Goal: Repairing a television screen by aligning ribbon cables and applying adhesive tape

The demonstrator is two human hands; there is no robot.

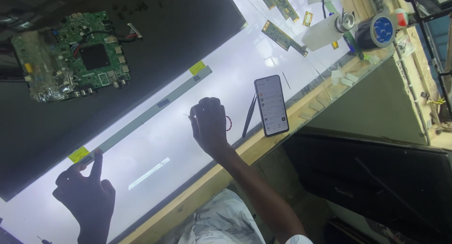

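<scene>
While both press the strip (141, 113), two hands: left (87, 190) grip apart, right (207, 124) together

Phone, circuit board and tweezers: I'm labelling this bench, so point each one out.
phone (271, 105), head view, middle of its lit screen.
circuit board (70, 56), head view, green centre.
tweezers (249, 117), head view, mid-shaft.

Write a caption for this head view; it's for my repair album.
Left hand presses a long strip beside a dark panel; right hand hovers near a phone.
</scene>
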